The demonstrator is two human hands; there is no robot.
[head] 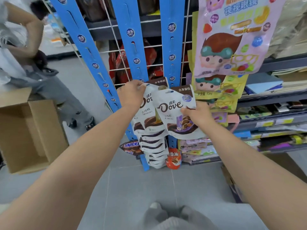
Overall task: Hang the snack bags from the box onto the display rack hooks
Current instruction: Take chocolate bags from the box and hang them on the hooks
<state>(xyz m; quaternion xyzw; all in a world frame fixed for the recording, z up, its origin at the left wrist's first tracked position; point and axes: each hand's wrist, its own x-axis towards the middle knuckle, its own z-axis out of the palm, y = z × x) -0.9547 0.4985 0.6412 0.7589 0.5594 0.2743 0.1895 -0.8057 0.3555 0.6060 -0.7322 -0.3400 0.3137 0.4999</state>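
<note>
Two white Dove snack bags are held in front of the blue display rack (172, 47). My left hand (131, 94) pinches the top corner of the rear Dove bag (147, 112). My right hand (197, 114) grips the right edge of the front Dove bag (172, 113), which overlaps the rear one. Below them a column of several more Dove bags (154, 150) hangs on the rack, down to the floor. The open cardboard box (31, 135) stands on the floor at the left. The hooks behind the bags are hidden.
A Snickers bag (131, 147) and an orange round bag (173, 158) hang low on the rack. Pink and yellow cartoon pouches (232, 39) hang at the right, beside dark shelves (272, 97) of goods. Another person (25, 52) stands at the left. Grey tiled floor (132, 188) lies below.
</note>
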